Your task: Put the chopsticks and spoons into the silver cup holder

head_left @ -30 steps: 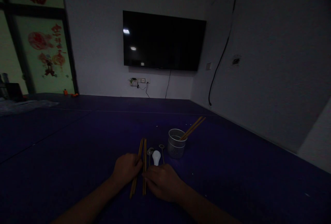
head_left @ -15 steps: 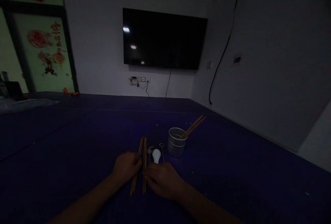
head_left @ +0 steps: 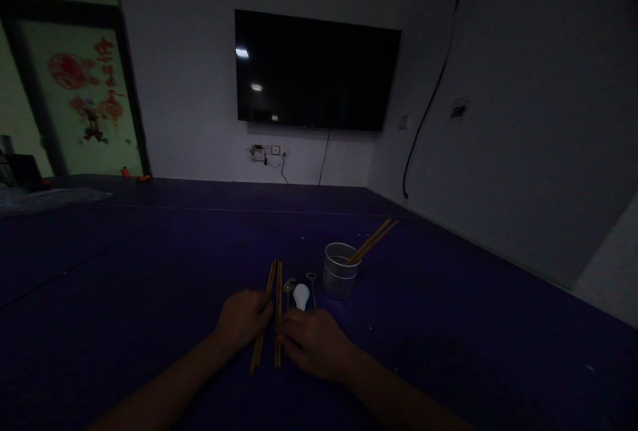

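Note:
Two pairs of wooden chopsticks lie lengthwise on the dark blue surface. My left hand (head_left: 244,318) is closed over the middle of the left pair of chopsticks (head_left: 256,354), which slants slightly. Beside it, my right hand (head_left: 319,344) pinches the right pair of chopsticks (head_left: 278,285), thumb and fingers at its lower half. Just right of these lie a metal spoon (head_left: 290,286), a white spoon (head_left: 301,295) and a slim metal utensil with a ring-like end (head_left: 312,278). My right hand hides their lower ends.
A grey metal cup (head_left: 339,283) stands right of the spoons, with chopsticks (head_left: 373,242) leaning out to the right. The blue surface (head_left: 199,245) reaches back to a wall with a television (head_left: 316,72). Crumpled plastic (head_left: 47,200) and small orange items (head_left: 142,178) sit far left.
Both hands stay on their chopsticks, with hardly any movement. The whole view has shifted very slightly upward in the picture.

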`<act>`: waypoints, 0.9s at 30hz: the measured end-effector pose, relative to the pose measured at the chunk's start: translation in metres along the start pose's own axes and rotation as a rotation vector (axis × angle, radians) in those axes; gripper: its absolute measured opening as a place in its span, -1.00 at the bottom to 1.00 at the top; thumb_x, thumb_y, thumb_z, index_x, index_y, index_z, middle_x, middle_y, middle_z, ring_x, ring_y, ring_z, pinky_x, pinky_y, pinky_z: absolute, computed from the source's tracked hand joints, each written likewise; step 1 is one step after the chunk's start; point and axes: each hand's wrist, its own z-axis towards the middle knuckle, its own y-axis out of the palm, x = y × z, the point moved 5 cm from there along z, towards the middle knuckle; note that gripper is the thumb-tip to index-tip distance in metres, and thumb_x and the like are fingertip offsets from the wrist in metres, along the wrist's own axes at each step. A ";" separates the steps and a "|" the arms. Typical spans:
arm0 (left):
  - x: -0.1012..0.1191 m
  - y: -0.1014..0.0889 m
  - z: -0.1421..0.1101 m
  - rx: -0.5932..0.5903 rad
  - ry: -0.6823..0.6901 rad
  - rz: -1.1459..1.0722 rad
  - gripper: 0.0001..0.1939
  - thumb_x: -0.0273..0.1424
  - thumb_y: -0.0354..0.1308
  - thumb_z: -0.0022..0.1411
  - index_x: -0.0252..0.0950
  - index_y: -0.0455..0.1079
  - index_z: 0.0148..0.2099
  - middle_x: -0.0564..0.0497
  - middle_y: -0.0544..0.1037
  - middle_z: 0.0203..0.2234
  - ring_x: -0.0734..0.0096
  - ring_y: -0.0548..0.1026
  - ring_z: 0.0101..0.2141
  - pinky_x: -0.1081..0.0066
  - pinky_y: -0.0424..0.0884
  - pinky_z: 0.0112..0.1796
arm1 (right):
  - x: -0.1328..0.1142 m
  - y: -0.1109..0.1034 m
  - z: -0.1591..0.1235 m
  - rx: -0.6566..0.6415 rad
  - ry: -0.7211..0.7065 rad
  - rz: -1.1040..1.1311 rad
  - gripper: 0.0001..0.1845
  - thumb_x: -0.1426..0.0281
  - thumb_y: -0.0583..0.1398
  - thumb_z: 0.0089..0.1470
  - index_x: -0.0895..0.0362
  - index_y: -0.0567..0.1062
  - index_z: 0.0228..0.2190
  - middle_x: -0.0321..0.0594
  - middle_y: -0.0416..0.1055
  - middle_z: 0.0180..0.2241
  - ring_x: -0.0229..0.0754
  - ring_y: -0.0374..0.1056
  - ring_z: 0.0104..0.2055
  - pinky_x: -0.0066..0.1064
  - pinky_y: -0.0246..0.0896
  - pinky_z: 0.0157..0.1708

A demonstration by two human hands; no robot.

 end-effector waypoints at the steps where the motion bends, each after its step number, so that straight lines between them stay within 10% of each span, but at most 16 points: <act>1: 0.000 0.000 0.000 0.004 0.000 0.000 -0.62 -0.27 -0.19 0.24 -0.26 0.40 -0.41 -0.03 0.55 -0.45 0.34 0.50 -0.41 0.45 0.24 -0.43 | 0.000 -0.001 0.000 -0.002 0.001 0.003 -0.80 0.39 -0.01 0.17 0.14 0.40 -0.29 -0.24 0.40 -0.30 -0.28 0.35 -0.33 -0.49 0.14 -0.44; 27: 0.001 -0.002 -0.002 -0.015 -0.011 0.012 -0.61 -0.24 -0.20 0.24 -0.27 0.41 -0.37 -0.04 0.56 -0.45 0.29 0.51 -0.35 0.42 0.26 -0.39 | -0.002 -0.005 0.000 0.000 0.009 -0.004 -0.78 0.38 -0.01 0.17 0.14 0.41 -0.25 -0.26 0.39 -0.28 -0.28 0.35 -0.35 -0.48 0.16 -0.46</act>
